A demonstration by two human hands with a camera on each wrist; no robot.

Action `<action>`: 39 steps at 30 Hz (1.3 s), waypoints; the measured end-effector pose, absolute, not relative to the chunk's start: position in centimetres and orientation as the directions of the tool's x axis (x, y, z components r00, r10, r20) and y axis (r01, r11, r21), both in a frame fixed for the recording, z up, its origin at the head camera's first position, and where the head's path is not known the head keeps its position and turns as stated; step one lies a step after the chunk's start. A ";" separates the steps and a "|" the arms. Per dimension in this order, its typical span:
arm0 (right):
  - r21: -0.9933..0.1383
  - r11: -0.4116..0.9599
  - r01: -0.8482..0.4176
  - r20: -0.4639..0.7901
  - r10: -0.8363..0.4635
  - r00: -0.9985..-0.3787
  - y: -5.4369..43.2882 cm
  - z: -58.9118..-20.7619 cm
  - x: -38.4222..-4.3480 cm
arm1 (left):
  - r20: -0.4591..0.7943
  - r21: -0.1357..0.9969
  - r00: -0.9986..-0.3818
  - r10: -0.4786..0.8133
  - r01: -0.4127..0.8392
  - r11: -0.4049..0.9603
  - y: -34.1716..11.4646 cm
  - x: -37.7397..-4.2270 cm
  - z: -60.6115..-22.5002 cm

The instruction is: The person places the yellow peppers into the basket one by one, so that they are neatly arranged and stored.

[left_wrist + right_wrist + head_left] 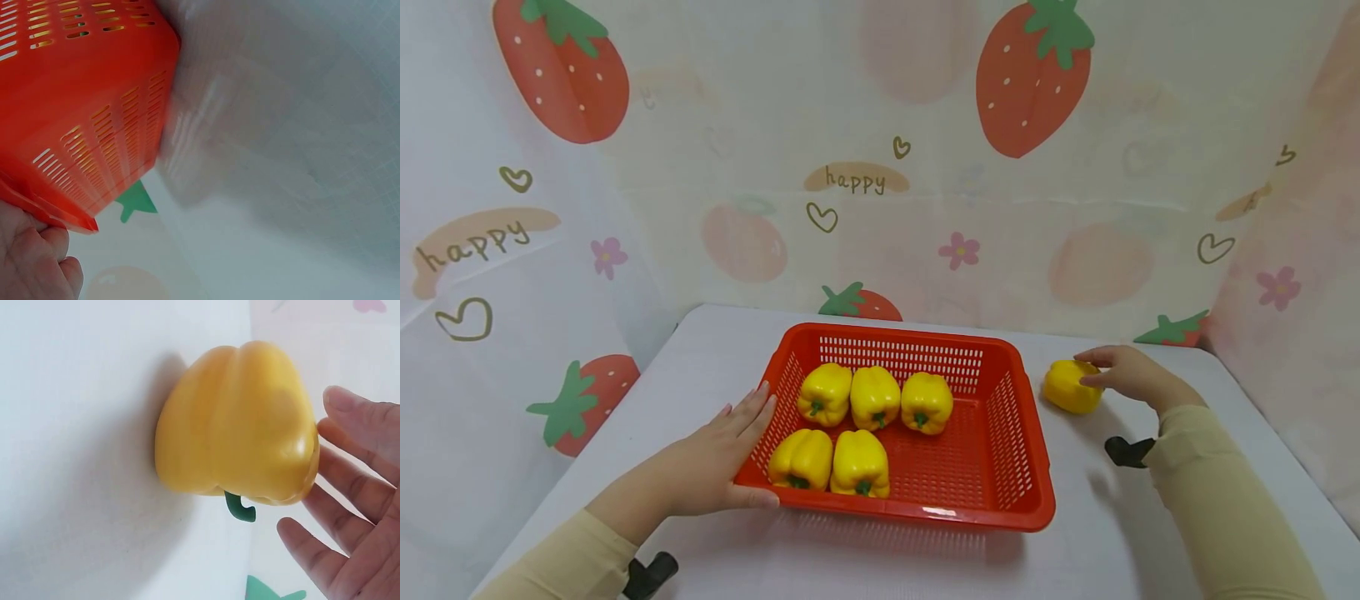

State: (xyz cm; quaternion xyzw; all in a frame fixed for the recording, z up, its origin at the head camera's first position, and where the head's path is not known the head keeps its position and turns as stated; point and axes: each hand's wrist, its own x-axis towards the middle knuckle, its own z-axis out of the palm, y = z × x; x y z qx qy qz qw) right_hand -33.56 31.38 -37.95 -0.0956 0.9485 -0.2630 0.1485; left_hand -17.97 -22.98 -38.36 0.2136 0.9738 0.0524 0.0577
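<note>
My left hand (715,457) rests against the left end of a red plastic basket (951,512), fingers straight along the rim and thumb at the front corner. In the left wrist view its fingertips (55,240) lie against the rim's outer edge. Several yellow bell peppers (875,398) sit in the basket, toward its left side. Right of the basket, one more yellow bell pepper (234,425) lies on the table with its green stem (239,506) showing. Around its upper side, my right hand (1131,375) spreads its fingers, thumb apart from the pepper in the right wrist view.
A white-covered table (700,358) carries the basket. Behind and at both sides hang pale sheets (865,250) printed with strawberries, hearts and flowers. Black wrist mounts (1127,451) stick out from both sleeves. The basket's right half shows its bare slotted floor.
</note>
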 end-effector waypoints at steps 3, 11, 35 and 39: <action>-0.511 0.852 -0.112 -0.230 -0.260 -0.938 31.6 -38.1 -33.6 | -0.094 0.132 -0.900 0.425 0.412 0.902 -22.9 -17.9 -38.3; -0.517 0.853 -0.073 -0.251 -0.233 -0.940 31.7 -38.4 -33.5 | -0.100 0.128 -0.899 0.427 0.414 0.901 -22.9 -18.0 -38.2; -0.544 0.837 -0.053 -0.292 -0.249 -0.923 33.3 -39.6 -32.4 | -0.091 0.131 -0.895 0.437 0.424 0.896 -23.0 -17.9 -38.1; -0.572 0.819 -0.043 -0.287 -0.249 -0.925 33.4 -39.9 -32.2 | -0.096 0.134 -0.896 0.433 0.420 0.898 -22.9 -17.9 -38.2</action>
